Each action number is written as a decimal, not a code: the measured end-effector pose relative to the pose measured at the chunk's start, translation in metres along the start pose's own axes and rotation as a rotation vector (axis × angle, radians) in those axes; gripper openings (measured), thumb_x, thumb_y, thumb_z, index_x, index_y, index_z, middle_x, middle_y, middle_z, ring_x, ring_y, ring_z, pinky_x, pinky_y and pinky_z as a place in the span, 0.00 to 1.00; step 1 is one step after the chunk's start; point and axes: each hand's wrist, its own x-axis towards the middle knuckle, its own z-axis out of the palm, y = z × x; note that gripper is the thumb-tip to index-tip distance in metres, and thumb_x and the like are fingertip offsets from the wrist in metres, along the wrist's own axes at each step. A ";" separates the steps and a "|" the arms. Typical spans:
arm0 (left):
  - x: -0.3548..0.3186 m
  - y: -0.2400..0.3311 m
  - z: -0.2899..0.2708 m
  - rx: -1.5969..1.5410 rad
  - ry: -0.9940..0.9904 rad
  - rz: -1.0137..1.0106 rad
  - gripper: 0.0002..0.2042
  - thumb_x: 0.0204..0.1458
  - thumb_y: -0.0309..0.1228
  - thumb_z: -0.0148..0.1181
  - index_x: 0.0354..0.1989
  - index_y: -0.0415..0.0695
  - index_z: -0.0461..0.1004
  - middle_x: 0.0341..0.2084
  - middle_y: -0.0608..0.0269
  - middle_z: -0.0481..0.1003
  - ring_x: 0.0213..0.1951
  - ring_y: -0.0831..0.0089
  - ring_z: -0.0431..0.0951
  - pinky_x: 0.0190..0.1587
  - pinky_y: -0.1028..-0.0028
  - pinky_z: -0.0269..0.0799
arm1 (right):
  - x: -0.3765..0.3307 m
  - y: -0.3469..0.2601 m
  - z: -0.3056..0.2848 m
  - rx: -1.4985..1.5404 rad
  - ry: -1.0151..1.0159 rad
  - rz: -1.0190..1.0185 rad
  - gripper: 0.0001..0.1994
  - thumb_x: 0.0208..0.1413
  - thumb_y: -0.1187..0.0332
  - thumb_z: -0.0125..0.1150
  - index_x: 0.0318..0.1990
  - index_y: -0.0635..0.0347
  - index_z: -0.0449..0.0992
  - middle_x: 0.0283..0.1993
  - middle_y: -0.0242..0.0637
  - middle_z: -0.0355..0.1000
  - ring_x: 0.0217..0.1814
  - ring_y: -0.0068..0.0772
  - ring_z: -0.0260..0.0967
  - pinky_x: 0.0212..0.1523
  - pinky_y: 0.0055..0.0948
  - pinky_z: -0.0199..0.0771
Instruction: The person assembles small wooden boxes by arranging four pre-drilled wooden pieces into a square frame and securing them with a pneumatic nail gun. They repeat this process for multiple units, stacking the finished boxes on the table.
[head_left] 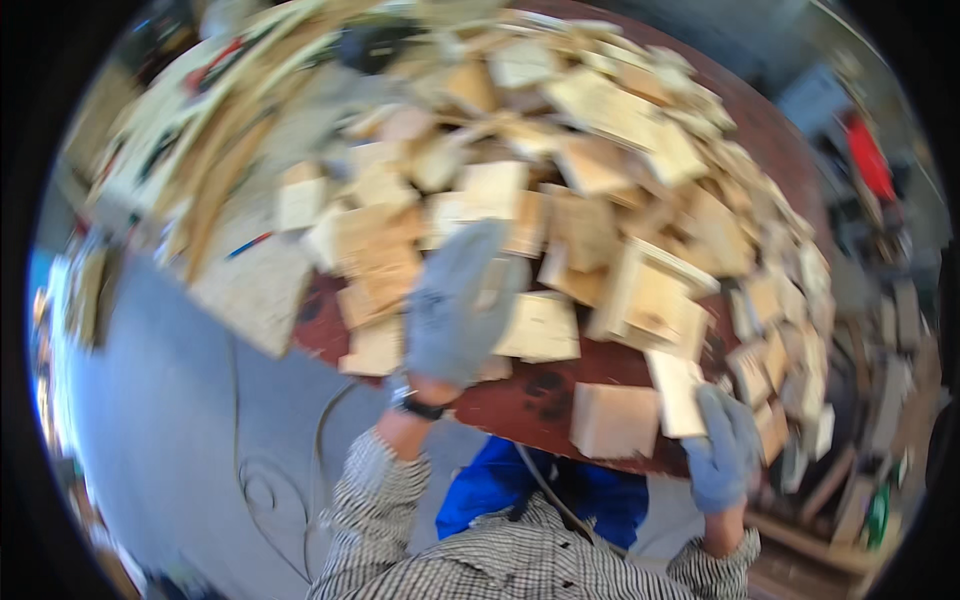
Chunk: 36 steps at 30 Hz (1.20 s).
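My left hand [455,305], in a grey work glove with a watch at the wrist, lies stretched out flat over the near side of a heap of wooden blocks [590,235]. Its fingers are blurred, and nothing shows in its grasp. At the table's near right edge my right hand [724,455], gloved alike, grips a pale flat wooden block [676,393] by its near end. Just left of that block stands a small stack of wooden pieces [614,420]. A box-like stack of blocks [655,295] sits beyond it.
The blocks cover most of a dark red table [520,400]. Long wooden strips [225,140] and a blue pencil [249,245] lie at the left on a pale board [255,285]. A cable [318,440] trails over the grey floor. Timber offcuts [890,400] and a green bottle [878,515] are at the right.
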 end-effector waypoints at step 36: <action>-0.024 0.114 0.007 -0.019 -0.335 0.197 0.25 0.55 0.24 0.69 0.63 0.37 0.77 0.62 0.44 0.75 0.63 0.46 0.76 0.65 0.54 0.72 | -0.020 0.208 -0.013 0.665 0.663 0.805 0.19 0.63 0.70 0.69 0.61 0.59 0.82 0.40 0.26 0.77 0.35 0.14 0.68 0.35 0.19 0.73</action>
